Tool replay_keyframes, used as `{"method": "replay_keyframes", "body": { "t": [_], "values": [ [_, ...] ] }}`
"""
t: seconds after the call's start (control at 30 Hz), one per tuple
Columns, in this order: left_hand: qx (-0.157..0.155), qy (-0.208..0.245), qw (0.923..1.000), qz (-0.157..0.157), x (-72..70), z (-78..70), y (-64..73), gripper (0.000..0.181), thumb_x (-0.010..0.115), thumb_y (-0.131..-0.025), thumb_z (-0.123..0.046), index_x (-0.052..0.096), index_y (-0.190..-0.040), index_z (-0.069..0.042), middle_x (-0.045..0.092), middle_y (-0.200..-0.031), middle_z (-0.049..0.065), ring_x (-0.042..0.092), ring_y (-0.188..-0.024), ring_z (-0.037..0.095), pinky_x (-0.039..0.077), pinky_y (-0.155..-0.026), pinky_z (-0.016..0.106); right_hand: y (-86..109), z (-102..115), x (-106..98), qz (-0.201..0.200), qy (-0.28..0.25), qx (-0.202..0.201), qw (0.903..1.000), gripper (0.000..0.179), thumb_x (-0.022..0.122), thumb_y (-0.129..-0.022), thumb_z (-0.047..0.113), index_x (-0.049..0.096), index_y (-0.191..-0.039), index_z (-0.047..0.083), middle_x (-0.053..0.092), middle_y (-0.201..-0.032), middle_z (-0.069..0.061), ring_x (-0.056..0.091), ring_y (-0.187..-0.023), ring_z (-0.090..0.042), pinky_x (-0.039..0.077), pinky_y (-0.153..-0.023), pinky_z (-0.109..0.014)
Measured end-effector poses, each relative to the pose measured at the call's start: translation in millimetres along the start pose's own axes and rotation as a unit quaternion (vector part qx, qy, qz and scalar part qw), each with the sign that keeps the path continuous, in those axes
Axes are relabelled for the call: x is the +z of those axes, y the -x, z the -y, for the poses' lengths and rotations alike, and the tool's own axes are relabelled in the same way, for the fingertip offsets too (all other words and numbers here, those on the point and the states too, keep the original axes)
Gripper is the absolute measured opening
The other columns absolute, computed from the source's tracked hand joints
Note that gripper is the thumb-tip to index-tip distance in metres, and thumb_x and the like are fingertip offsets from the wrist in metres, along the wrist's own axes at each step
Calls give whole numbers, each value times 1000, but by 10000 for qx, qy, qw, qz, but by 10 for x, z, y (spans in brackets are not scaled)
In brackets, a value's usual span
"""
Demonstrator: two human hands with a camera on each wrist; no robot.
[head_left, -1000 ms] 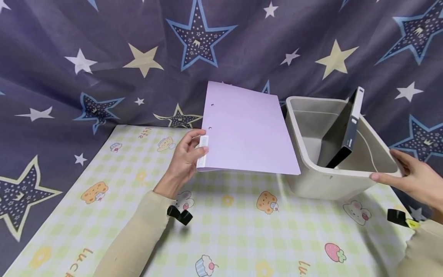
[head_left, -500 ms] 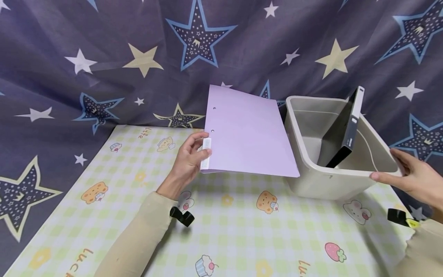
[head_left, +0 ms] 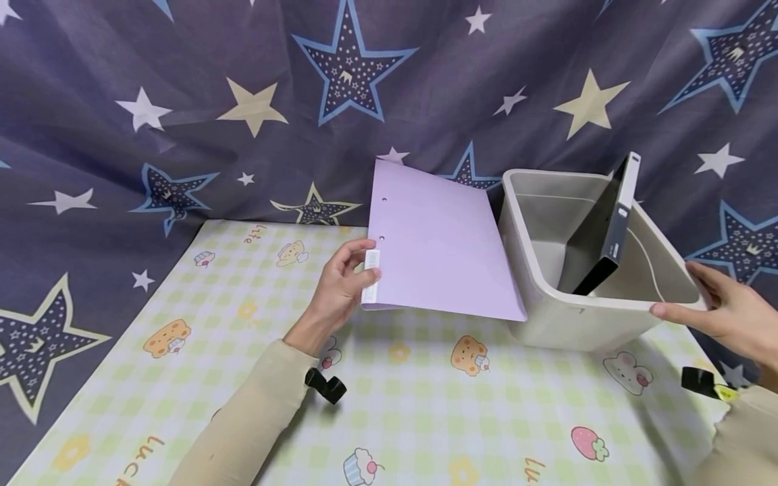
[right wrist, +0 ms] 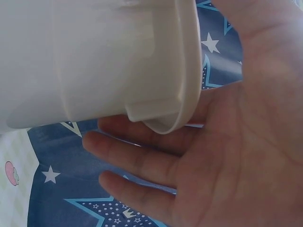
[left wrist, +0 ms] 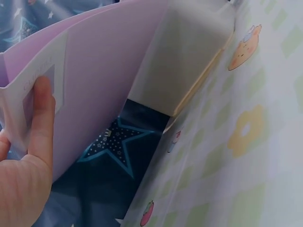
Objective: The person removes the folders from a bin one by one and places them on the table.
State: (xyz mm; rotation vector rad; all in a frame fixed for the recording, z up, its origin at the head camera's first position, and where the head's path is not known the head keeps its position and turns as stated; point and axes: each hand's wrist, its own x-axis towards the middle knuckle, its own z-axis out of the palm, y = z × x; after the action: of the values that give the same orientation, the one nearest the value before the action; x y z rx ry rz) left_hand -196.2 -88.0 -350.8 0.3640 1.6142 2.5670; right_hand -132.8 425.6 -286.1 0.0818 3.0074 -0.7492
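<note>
Folder (head_left: 440, 250): pale purple, smooth-faced, with the large face uncreased and angled toward the head camera. Two small dark round holes (head_left: 384, 199) are set one above the other near its left edge. Below them, at the lower left, a white label (head_left: 371, 295) is carried on the edge; its faint printing cannot be read reliably. In the left wrist view the covers are seen slightly bowed and parted, with purple visible inside the gap.

Position: held tilted above the table (head_left: 395, 405), just left of the bin (head_left: 565, 327). Its lower right corner is seen against the bin's left wall; whether contact is made cannot be told.

Left hand (head_left: 339, 289): the folder is pinched at the labelled edge, thumb laid over the label, other fingers behind.

Right hand (head_left: 738, 310): fingers extended, unclenched; the bin's near right corner is touched, with the thumb laid along the rim.

Bin: light grey, rounded corners. A black binder (head_left: 592, 233) with a pale upper spine is contained in it, leaning, its top raised above the rim.
</note>
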Motion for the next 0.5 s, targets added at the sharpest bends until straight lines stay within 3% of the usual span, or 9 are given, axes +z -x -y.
{"method": "replay_keyframes", "body": {
  "t": [0.5],
  "values": [
    [-103,-247,9996,-130,42,73,13,56,56,-79,16,45,-131,1,46,-105,10,60,-90,19,57,-69,31,-19,-25,17,-187,425,160,9988,108,61,-88,50,-7,-146,-9,2,-145,-43,15,-125,-65,25,-92,-73]
  ]
}}
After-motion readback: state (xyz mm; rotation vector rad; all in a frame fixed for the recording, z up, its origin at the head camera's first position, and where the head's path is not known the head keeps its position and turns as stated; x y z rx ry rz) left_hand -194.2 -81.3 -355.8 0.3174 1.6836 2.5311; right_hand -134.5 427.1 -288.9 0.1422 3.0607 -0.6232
